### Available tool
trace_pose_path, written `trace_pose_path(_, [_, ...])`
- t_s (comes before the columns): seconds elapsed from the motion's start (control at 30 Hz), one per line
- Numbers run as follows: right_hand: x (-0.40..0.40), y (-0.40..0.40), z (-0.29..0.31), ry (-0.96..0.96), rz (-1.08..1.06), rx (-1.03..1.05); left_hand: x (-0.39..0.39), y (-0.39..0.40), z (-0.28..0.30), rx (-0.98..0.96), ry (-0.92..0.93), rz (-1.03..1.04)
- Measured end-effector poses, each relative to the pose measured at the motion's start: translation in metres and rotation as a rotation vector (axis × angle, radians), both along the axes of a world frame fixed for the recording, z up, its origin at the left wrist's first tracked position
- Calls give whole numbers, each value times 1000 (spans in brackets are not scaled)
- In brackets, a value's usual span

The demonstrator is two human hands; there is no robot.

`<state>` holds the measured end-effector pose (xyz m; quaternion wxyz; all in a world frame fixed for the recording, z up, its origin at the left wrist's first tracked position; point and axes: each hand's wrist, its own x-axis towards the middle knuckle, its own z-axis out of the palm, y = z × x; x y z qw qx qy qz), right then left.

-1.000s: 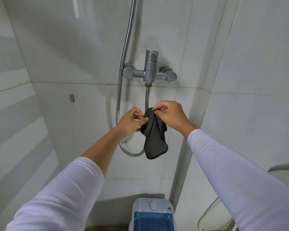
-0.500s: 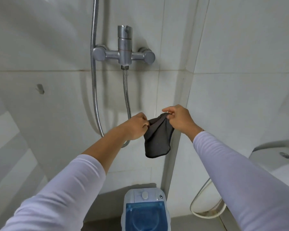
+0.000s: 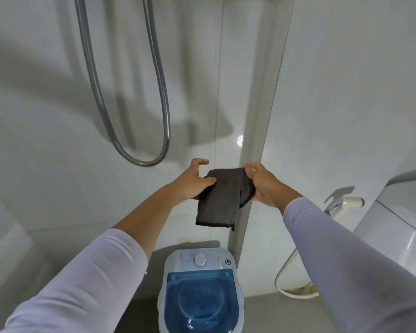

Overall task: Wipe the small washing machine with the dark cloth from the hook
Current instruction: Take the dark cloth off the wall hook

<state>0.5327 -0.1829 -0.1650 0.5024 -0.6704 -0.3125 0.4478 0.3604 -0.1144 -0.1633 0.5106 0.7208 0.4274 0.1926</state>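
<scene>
The dark cloth [image 3: 220,200] hangs between both hands in front of the tiled wall corner. My left hand [image 3: 191,182] pinches its left edge with the thumb, the other fingers spread. My right hand [image 3: 267,185] grips the bunched right side. Below the cloth, on the floor, stands the small washing machine [image 3: 199,292], white with a clear blue lid and a round white knob at its back. The cloth is well above the machine and does not touch it.
A metal shower hose [image 3: 139,131] loops down the wall at the upper left. A white toilet [image 3: 399,227] stands at the right, with a bidet sprayer [image 3: 346,202] and its white hose [image 3: 296,282] beside it. Grey floor surrounds the machine.
The view has tilted down, so the tap has left the frame and the machine shows in full. Both hands have lowered with the cloth, which is now spread wider between them.
</scene>
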Motion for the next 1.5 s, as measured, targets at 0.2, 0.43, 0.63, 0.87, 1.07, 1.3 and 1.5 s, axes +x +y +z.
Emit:
trace_pose_path(0.2, [19, 6, -113, 143, 349, -66, 15, 18, -100, -129, 3, 94])
trace_pose_path(0.43, [16, 9, -221, -39, 607, -119, 10, 11, -187, -121, 7, -110])
trace_pose_path(0.63, [-10, -20, -261, -403, 598, -144, -6, -20, -234, 105, 91, -23])
trace_pose_path(0.87, [-25, -56, -257, -448, 286, 52, -20, -52, -248, 350, 84, 141])
trace_pose_path(1.07, [-33, -67, -261, -456, -102, 100, -19, -77, -251, 370, 23, 136])
trace_pose_path(1.3, [-34, -79, -259, -84, -75, 128, 3, -107, -257, 323, -131, 122])
trace_pose_path(1.5, [-13, -77, -279, 159, 239, 139, 12, -100, -269, 29, -131, -22])
